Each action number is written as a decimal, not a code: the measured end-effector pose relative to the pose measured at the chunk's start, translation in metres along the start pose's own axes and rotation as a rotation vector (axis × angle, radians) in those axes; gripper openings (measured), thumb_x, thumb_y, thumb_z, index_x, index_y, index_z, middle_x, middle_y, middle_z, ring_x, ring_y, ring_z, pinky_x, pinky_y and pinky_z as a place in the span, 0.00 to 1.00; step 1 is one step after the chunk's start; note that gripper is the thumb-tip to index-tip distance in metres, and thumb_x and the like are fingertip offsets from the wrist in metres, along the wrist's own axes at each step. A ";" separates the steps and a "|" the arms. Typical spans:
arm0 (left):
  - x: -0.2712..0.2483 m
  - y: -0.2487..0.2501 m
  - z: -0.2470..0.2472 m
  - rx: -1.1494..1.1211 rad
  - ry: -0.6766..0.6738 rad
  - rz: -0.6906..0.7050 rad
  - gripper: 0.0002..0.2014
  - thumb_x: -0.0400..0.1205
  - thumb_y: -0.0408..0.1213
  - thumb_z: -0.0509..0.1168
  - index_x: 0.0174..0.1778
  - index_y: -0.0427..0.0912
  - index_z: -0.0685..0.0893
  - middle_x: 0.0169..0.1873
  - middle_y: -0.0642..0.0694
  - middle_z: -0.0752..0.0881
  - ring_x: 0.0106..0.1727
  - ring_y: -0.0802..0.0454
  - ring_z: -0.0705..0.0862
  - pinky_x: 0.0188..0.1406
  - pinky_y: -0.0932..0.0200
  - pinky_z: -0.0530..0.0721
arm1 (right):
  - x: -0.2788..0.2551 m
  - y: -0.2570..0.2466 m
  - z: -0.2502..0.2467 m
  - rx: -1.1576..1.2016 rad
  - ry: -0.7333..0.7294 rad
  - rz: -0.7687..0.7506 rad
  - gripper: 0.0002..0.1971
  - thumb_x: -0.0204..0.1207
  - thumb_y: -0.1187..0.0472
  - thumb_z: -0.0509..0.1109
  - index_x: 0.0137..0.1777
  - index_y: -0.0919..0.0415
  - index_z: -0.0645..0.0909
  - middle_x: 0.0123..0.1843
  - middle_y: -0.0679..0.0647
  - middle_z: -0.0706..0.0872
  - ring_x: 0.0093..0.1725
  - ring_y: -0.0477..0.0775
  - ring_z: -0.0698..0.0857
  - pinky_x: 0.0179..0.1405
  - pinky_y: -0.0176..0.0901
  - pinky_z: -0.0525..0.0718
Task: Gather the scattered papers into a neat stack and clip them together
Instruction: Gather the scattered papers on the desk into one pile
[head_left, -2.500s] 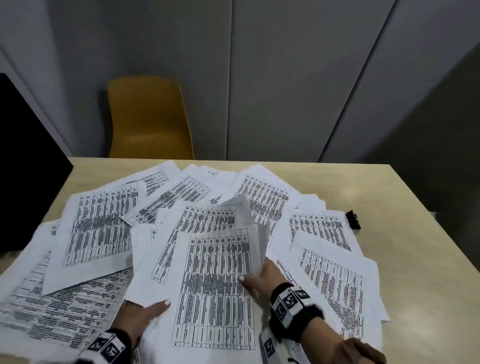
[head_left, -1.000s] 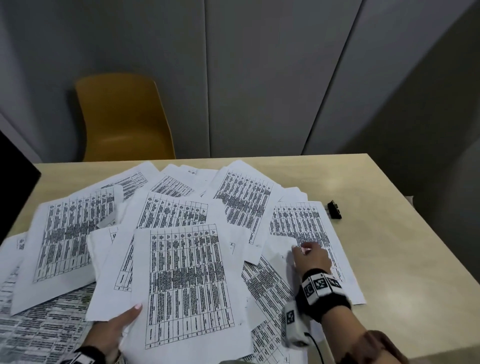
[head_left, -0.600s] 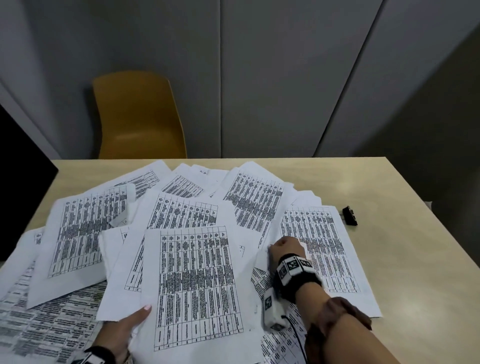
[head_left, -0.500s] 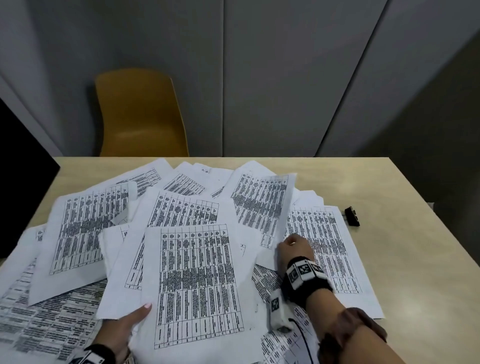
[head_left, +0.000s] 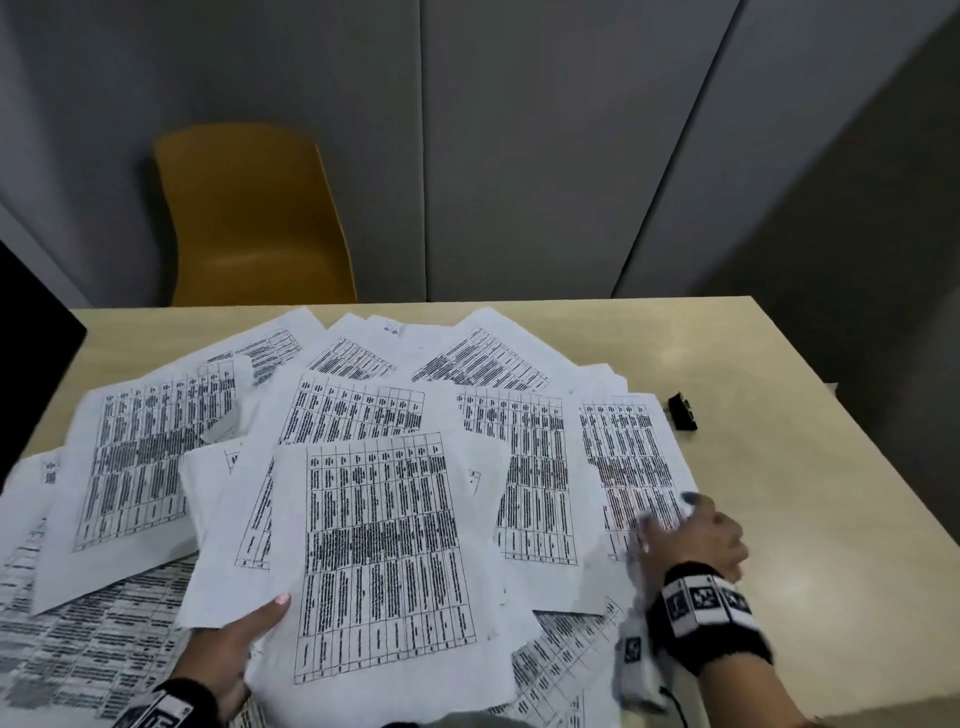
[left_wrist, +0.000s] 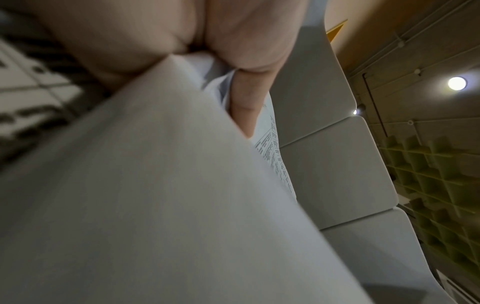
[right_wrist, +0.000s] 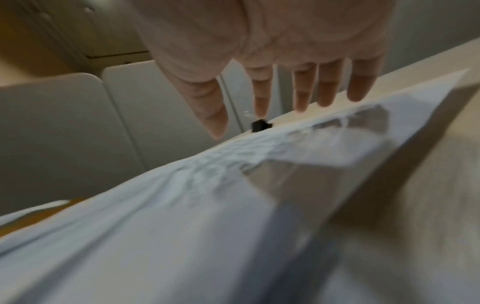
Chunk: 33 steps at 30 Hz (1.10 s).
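Several printed sheets lie fanned over the beige table (head_left: 810, 467). My left hand (head_left: 244, 639) grips the near-left edge of a small pile of sheets (head_left: 384, 561) at the centre, thumb on top; the left wrist view shows the paper (left_wrist: 182, 205) between thumb and fingers. My right hand (head_left: 691, 530) hovers with straight, spread fingers (right_wrist: 301, 90) over the lower right corner of the rightmost sheet (head_left: 628, 457), holding nothing. In the right wrist view that sheet (right_wrist: 259, 174) looks blurred. A black binder clip (head_left: 683, 411) (right_wrist: 259, 125) lies on bare table beyond it.
A yellow chair (head_left: 249, 218) stands behind the far table edge. A dark screen (head_left: 31, 374) rises at the left. Grey wall panels close the back. The table's right edge runs diagonally near my right wrist.
My right hand dragged a sheet from the right toward the central pile, let it go beside the pile, then swung back out right over the rightmost sheet. The left hand stayed put.
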<state>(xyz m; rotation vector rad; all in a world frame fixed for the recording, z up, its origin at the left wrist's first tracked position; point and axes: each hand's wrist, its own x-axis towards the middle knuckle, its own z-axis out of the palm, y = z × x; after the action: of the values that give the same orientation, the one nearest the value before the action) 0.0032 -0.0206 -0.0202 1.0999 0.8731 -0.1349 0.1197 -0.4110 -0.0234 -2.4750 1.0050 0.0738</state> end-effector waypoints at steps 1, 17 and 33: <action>-0.006 0.005 0.003 -0.015 -0.008 0.008 0.29 0.74 0.30 0.72 0.69 0.25 0.72 0.68 0.34 0.76 0.42 0.47 0.82 0.47 0.61 0.77 | 0.007 0.001 -0.007 0.027 0.016 0.049 0.32 0.64 0.50 0.76 0.68 0.55 0.71 0.71 0.68 0.70 0.69 0.70 0.68 0.67 0.62 0.70; 0.010 -0.006 -0.006 0.067 0.008 0.048 0.20 0.78 0.25 0.65 0.66 0.32 0.77 0.69 0.29 0.77 0.61 0.39 0.78 0.68 0.45 0.69 | -0.017 0.011 0.005 0.344 -0.520 -0.001 0.21 0.80 0.52 0.61 0.50 0.73 0.83 0.49 0.65 0.83 0.54 0.65 0.83 0.51 0.46 0.76; 0.023 -0.013 -0.011 0.057 -0.023 0.118 0.22 0.78 0.20 0.63 0.69 0.30 0.74 0.61 0.40 0.79 0.62 0.46 0.76 0.66 0.53 0.67 | -0.041 0.005 -0.018 0.296 -0.417 -0.204 0.10 0.74 0.73 0.63 0.51 0.61 0.79 0.31 0.58 0.82 0.29 0.56 0.78 0.24 0.35 0.77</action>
<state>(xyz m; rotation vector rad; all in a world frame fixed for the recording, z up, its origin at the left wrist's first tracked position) 0.0065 -0.0108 -0.0470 1.1985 0.7852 -0.0746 0.0839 -0.3955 -0.0002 -2.1527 0.5412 0.3350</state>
